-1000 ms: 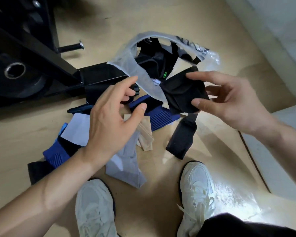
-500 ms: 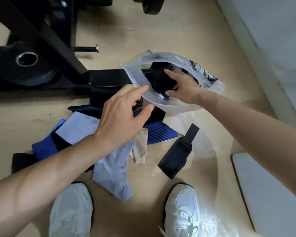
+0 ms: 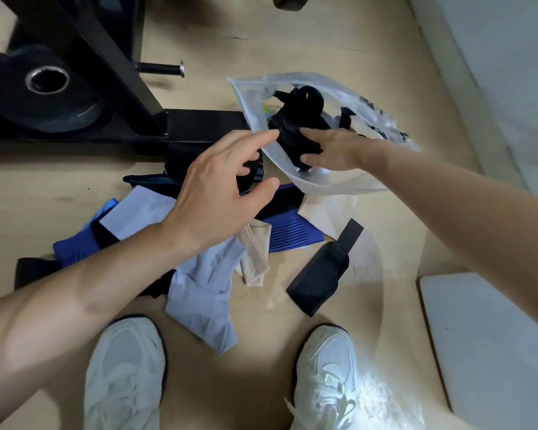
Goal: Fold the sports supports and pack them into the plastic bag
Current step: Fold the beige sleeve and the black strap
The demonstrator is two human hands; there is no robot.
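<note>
The right hand (image 3: 333,150) pinches a folded black support (image 3: 292,141) inside the mouth of the plastic bag (image 3: 339,184) on the floor (image 3: 292,41). The left hand (image 3: 218,187) hovers beside the bag rim, fingers wide, holding nothing, above loose supports (image 3: 205,283).

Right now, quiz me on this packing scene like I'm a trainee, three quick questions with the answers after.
1. True or false: the right hand is inside the bag.
2. The folded support in the right hand's grip is: A black, B grey, C blue.
3. Fill in: the loose support nearest the left shoe is ___.
Key: 1 true; 2 A; 3 grey.
</note>
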